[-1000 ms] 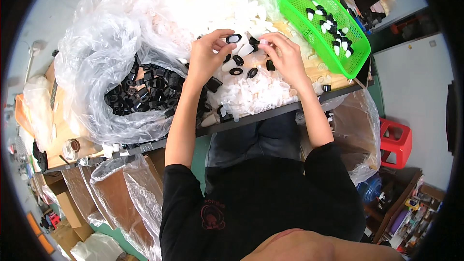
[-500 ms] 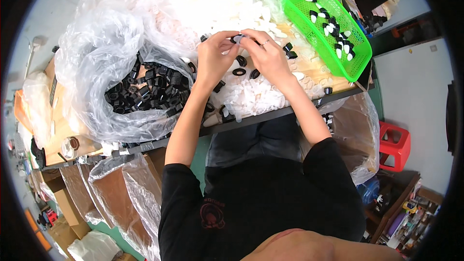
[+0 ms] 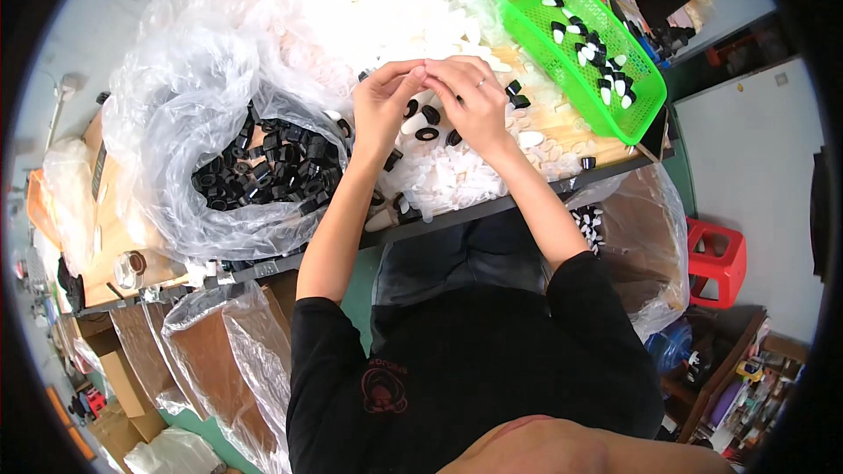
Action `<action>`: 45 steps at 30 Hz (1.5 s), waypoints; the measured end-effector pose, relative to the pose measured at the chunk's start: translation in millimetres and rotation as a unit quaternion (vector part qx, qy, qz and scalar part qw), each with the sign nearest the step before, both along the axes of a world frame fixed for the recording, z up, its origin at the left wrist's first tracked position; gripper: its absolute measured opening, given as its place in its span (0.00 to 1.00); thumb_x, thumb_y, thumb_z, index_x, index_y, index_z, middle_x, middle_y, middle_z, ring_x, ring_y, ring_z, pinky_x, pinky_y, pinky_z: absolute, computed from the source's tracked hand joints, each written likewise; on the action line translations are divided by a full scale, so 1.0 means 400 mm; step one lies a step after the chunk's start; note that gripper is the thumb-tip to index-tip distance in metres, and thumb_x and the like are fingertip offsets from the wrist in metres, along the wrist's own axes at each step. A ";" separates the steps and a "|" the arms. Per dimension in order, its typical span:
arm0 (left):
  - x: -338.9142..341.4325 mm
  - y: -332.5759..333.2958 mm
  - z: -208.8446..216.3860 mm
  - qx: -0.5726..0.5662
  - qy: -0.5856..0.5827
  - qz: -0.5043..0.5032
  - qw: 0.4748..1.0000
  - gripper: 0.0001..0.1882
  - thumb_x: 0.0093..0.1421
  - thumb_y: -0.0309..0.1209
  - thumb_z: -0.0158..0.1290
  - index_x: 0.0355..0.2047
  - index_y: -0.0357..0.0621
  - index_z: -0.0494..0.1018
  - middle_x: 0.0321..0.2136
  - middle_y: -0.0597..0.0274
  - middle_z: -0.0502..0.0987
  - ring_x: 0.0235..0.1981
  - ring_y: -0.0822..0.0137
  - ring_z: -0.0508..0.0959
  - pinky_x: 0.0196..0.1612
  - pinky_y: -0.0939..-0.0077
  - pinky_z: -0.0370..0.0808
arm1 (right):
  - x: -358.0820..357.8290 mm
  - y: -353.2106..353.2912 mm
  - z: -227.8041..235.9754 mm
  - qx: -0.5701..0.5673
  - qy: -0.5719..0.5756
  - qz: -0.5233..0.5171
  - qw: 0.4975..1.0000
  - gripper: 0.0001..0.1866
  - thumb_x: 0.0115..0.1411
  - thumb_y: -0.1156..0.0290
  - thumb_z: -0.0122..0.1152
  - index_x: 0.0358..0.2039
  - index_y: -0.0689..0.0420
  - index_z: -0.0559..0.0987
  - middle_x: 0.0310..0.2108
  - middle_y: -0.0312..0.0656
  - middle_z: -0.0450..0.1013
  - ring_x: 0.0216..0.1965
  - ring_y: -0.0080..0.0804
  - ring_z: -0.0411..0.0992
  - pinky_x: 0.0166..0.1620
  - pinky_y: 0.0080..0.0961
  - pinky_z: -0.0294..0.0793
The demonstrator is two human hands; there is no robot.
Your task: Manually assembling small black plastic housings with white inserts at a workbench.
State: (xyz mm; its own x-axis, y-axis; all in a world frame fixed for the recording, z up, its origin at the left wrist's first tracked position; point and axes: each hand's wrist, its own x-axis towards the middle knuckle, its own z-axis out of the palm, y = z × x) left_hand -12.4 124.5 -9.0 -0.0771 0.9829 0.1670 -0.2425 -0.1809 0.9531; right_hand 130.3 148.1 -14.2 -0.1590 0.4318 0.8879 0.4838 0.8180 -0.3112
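Note:
My left hand (image 3: 383, 104) and my right hand (image 3: 474, 98) meet at the fingertips above the table, both closed in a pinch. Whatever lies between the fingertips is hidden. Just below them is a white piece (image 3: 414, 124) with black at its upper end; whether a finger touches it I cannot tell. Black rings (image 3: 427, 133) lie under the hands, beside a heap of small translucent plastic pieces (image 3: 457, 171). To the left, a clear plastic bag (image 3: 176, 184) stands open around many black caps (image 3: 281, 154).
A green basket (image 3: 645, 92) at the far right holds several black-and-white pieces (image 3: 606, 88). White pieces and clear plastic sheeting (image 3: 290, 44) cover the table's far side. A dark edge strip (image 3: 457, 214) runs along the front. A red stool (image 3: 716, 263) stands at the right.
The black and translucent piece seen between my fingertips is now out of sight. The white piece with black has come into view below my hands. My right hand has shifted slightly left.

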 end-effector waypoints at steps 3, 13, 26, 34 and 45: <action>-0.004 -0.003 0.012 -0.011 0.014 0.012 1.000 0.10 0.60 0.23 0.57 0.42 0.32 0.77 0.36 0.58 0.81 0.38 0.74 0.79 0.43 0.83 0.75 | 0.012 -0.006 -0.008 -0.138 0.061 0.058 0.987 0.11 0.53 0.80 0.66 0.38 0.59 0.81 0.38 0.39 0.78 0.37 0.27 0.75 0.40 0.23 0.74; 0.017 -0.024 -0.001 0.100 0.098 0.029 0.990 0.10 0.59 0.16 0.54 0.41 0.31 0.77 0.41 0.57 0.76 0.41 0.69 0.79 0.45 0.79 0.78 | 0.029 -0.050 0.015 -0.243 0.132 0.127 0.953 0.12 0.54 0.79 0.66 0.41 0.58 0.81 0.43 0.39 0.74 0.38 0.26 0.74 0.39 0.20 0.74; 0.086 -0.205 0.067 0.111 0.174 0.096 0.974 0.15 0.58 0.17 0.55 0.46 0.33 0.76 0.44 0.53 0.75 0.39 0.69 0.79 0.43 0.78 0.80 | 0.060 -0.126 0.023 0.055 -0.025 -0.009 0.998 0.16 0.43 0.82 0.64 0.35 0.57 0.80 0.40 0.40 0.76 0.31 0.34 0.76 0.31 0.26 0.77; 0.094 -0.287 0.066 0.119 0.255 0.174 0.944 0.11 0.59 0.20 0.56 0.43 0.34 0.78 0.38 0.55 0.77 0.35 0.70 0.79 0.38 0.80 0.78 | 0.058 -0.224 0.037 -0.183 0.081 0.120 0.972 0.10 0.54 0.79 0.64 0.37 0.60 0.79 0.37 0.42 0.75 0.34 0.38 0.76 0.36 0.24 0.76; 0.115 -0.380 0.025 0.159 0.252 0.219 0.929 0.09 0.54 0.14 0.56 0.36 0.35 0.77 0.27 0.54 0.77 0.27 0.66 0.78 0.32 0.77 0.75 | 0.046 -0.360 0.011 -0.406 0.282 0.254 0.831 0.08 0.60 0.78 0.61 0.40 0.65 0.77 0.35 0.38 0.74 0.36 0.21 0.74 0.40 0.17 0.73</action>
State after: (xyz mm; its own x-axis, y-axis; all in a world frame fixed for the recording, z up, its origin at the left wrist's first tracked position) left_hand 33.5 -27.3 0.9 -0.2914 0.7701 0.5675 0.3831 -0.4497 0.8069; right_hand 148.7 4.1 -9.7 -0.1604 0.9296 0.3319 -0.2703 0.2821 -0.9205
